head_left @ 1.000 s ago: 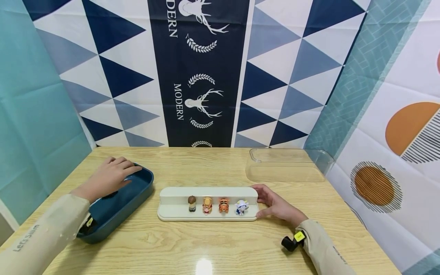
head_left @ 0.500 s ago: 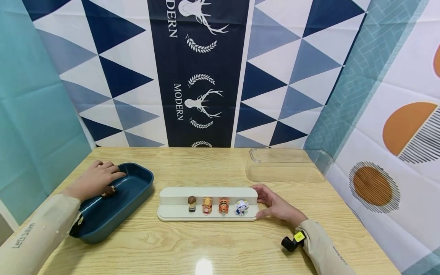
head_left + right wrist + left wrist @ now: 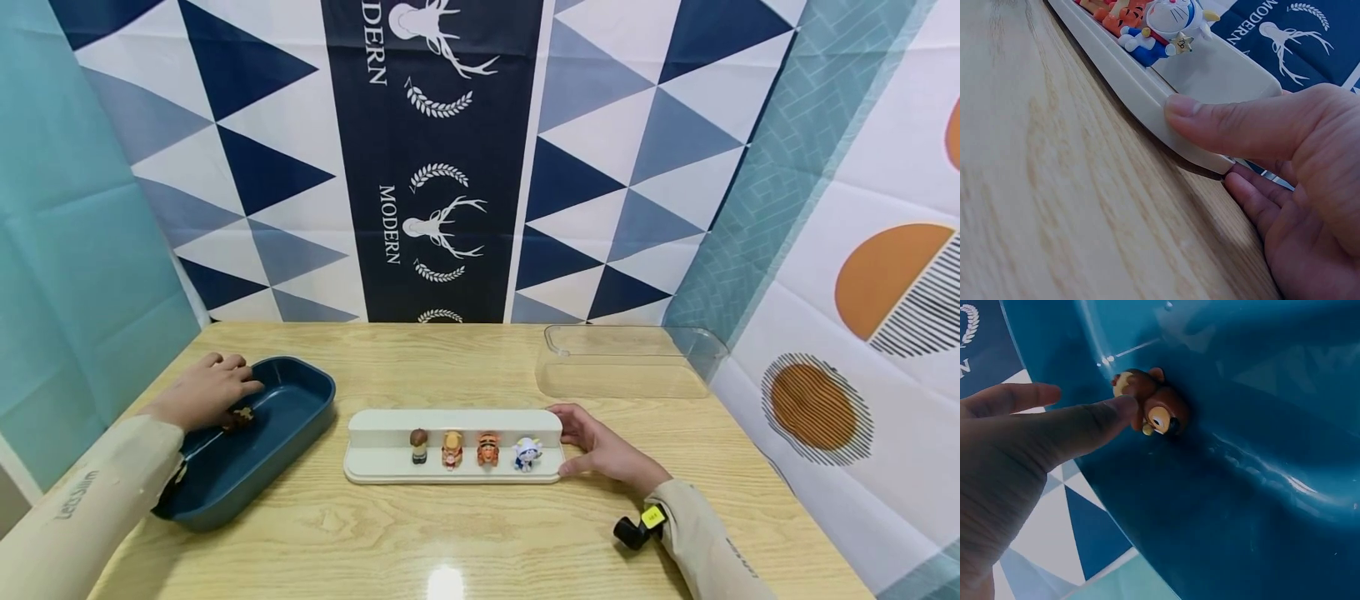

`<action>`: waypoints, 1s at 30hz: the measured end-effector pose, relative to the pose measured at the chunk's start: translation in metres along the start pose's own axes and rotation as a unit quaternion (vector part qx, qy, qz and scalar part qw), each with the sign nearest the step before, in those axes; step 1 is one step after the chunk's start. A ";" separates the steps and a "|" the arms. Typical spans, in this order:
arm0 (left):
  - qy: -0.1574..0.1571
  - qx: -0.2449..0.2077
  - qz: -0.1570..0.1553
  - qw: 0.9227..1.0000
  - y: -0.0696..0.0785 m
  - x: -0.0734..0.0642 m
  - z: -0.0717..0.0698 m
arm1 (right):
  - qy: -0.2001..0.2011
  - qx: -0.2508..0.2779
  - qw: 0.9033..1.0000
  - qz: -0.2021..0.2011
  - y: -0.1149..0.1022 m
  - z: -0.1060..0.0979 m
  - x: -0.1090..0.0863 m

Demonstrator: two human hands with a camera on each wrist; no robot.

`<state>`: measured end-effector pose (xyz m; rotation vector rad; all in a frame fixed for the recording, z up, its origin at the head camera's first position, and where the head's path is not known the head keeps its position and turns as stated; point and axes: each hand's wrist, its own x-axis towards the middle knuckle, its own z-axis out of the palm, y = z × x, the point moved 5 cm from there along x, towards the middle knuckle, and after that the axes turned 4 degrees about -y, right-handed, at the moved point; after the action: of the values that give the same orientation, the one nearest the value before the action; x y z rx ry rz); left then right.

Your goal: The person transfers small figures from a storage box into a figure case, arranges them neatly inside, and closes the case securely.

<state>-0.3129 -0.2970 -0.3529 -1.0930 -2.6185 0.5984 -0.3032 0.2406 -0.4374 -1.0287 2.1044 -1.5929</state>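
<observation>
In the head view my left hand (image 3: 206,392) reaches over a dark blue basin (image 3: 288,450). The left wrist view shows its straight thumb touching a small brown animal figurine (image 3: 1169,412) with a tan muzzle, lying in the basin; the other visible finger is apart from it. My right hand (image 3: 607,446) grips the right end of a white display base (image 3: 457,477), thumb on its front rim and fingers around the side. Standing on that base are a brown-haired figurine (image 3: 418,446), a yellow bear figurine (image 3: 452,450), an orange tiger figurine (image 3: 488,448) and a white-and-blue figurine (image 3: 527,453).
A clear plastic cover (image 3: 630,375) lies at the back right of the wooden table (image 3: 420,542). Patterned cloth (image 3: 442,167) hangs behind the table's far edge. A black camera (image 3: 637,529) is strapped at my right wrist.
My left hand has moved left and nearer within the basin, down to the brown figurine, which has turned slightly. The basin's near end shifted a little left. My right hand stays put.
</observation>
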 end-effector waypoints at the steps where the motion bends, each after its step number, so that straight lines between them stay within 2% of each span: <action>1: -0.002 0.003 0.004 1.000 0.000 0.001 0.002 | -0.001 0.001 1.000 0.001 0.000 0.000 0.000; 6: -0.013 0.022 0.020 0.999 -0.001 0.004 0.010 | 0.000 0.001 1.000 0.002 0.001 0.000 0.001; 14: -0.001 0.043 0.048 0.998 0.005 0.006 0.022 | 0.002 0.000 1.000 0.008 0.000 -0.001 0.001; 20: -0.014 0.026 0.050 0.998 0.008 0.003 0.028 | 0.002 0.000 1.000 0.010 0.000 0.000 0.001; 26: 0.005 0.038 0.054 0.998 0.010 0.004 0.035 | 0.001 0.001 1.000 0.007 0.000 0.000 0.001; 30: -0.002 0.028 0.042 0.999 0.011 0.005 0.035 | -0.001 0.002 1.000 0.004 0.001 0.000 0.000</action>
<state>-0.3223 -0.2958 -0.3885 -1.1901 -2.5521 0.6885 -0.3036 0.2405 -0.4380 -1.0187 2.0996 -1.5912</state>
